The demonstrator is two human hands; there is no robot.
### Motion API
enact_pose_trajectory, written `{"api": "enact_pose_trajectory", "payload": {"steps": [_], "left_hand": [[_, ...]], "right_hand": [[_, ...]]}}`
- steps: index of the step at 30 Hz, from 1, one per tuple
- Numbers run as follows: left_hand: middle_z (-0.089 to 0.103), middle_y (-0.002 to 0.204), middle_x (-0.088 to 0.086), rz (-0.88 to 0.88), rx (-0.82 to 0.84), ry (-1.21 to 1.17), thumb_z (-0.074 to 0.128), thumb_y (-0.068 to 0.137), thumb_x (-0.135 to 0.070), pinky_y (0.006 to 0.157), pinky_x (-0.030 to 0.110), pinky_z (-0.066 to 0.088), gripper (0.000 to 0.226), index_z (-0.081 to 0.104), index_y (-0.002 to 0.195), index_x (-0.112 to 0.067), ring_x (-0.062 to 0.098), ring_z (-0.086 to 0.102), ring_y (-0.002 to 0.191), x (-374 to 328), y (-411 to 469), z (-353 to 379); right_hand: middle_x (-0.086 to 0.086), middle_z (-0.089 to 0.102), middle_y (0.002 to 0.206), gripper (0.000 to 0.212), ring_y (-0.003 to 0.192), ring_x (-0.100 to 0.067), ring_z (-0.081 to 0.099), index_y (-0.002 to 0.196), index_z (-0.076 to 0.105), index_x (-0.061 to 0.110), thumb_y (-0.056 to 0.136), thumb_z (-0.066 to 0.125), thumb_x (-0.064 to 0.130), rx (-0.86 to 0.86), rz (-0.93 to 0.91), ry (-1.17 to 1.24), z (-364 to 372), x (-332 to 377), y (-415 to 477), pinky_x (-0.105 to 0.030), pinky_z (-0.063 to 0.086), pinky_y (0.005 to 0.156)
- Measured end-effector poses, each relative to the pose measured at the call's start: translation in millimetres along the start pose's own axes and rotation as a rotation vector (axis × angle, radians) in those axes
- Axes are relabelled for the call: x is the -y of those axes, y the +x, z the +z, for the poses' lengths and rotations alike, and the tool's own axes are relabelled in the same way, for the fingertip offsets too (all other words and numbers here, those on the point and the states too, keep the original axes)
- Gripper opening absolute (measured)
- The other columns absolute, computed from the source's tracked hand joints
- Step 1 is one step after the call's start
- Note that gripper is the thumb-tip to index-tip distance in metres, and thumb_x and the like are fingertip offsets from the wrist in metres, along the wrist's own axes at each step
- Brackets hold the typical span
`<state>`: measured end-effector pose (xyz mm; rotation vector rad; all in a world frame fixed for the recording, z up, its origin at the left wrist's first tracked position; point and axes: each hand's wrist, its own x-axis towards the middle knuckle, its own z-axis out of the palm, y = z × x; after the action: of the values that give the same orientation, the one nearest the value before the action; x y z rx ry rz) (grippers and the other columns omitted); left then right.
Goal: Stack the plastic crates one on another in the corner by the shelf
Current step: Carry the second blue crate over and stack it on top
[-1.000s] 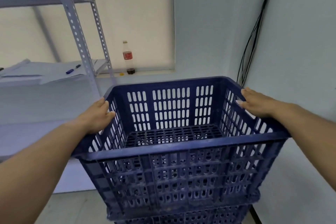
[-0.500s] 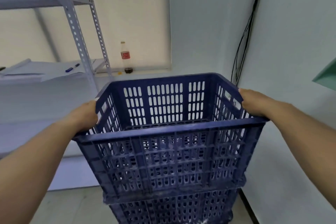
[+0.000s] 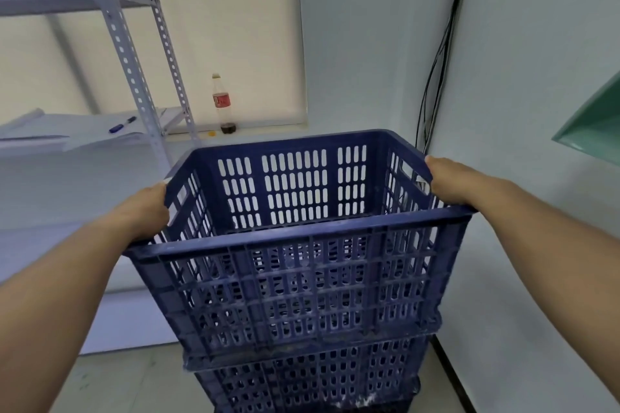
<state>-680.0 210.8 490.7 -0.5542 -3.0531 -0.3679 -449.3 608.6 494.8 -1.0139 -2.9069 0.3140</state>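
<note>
A person's left hand [image 3: 144, 211] and right hand [image 3: 449, 178] each curl round a side rim of a dark blue slotted plastic crate [image 3: 302, 278], atop a matching lower crate [image 3: 318, 382] in the right corner. If its base sits askew, letting go could tip it.

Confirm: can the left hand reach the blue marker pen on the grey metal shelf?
Likely not: the left hand grips the rim of the dark blue plastic crate. The way to the blue marker pen looks free, but it must let go first.
</note>
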Motion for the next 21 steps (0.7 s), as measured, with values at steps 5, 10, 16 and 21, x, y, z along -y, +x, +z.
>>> {"api": "enact_pose_trajectory", "payload": {"steps": [5,10,16,21], "left_hand": [[0.056,0.123,0.025,0.016,0.007,-0.051,0.038,0.090,0.002,0.076,0.032,0.034,0.042,0.045,0.131,-0.003,0.030,0.046,0.090,-9,-9,-4],[0.056,0.125,0.023,0.052,0.002,-0.073,0.037,0.090,0.006,0.073,0.029,0.032,0.042,0.046,0.130,-0.005,0.028,0.048,0.093,-22,-24,-11],[0.057,0.123,0.021,0.053,-0.006,-0.112,0.037,0.091,0.004,0.070,0.027,0.030,0.029,0.046,0.114,-0.010,0.024,0.044,0.089,-21,-28,-13],[0.054,0.127,0.020,0.065,0.006,-0.106,0.034,0.094,0.002,0.069,0.024,0.029,0.033,0.044,0.124,-0.006,0.021,0.041,0.090,-24,-29,-16]], "right_hand": [[-0.006,0.049,0.085,0.020,0.078,-0.025,0.050,0.112,0.046,0.007,0.093,0.041,0.004,0.005,-0.013,0.030,-1,3,-2,-0.031,0.036,0.057],[-0.010,0.056,0.097,0.013,0.078,-0.023,0.053,0.105,0.046,0.012,0.093,0.042,0.007,0.005,-0.014,0.045,-2,4,-3,-0.031,0.041,0.063],[-0.011,0.057,0.111,0.028,0.091,-0.027,0.058,0.119,0.049,0.009,0.092,0.042,0.008,-0.010,-0.017,0.056,2,0,-2,-0.032,0.046,0.077],[-0.007,0.052,0.110,0.030,0.091,-0.024,0.055,0.122,0.046,0.011,0.092,0.039,0.008,0.008,-0.018,0.038,2,-1,0,-0.031,0.043,0.077]]}}
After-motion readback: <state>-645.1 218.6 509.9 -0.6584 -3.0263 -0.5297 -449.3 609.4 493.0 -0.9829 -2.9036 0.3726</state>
